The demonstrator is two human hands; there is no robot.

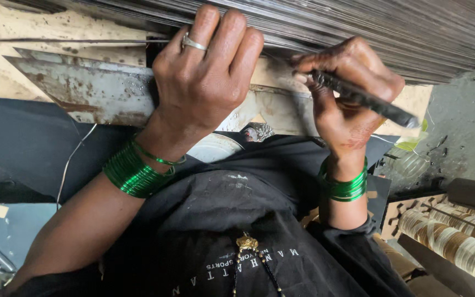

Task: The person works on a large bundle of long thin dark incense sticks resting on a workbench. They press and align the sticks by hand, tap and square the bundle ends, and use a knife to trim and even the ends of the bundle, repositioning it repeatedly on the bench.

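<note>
Threads (358, 25), a dense grey sheet, stretch across the top of the view. Left hand (204, 77) presses its fingers flat onto them. Right hand (347, 93), just beside it, has fingers closed around a dark rod-like tool (369, 99) whose tip meets the threads.

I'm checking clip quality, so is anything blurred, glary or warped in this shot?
Head view: the hands, left hand and right hand, look sharp; the dark tool blurs slightly at its tip; the threads streak together; light is soft, with no harsh glare; the edges bend from a wide lens.
</note>
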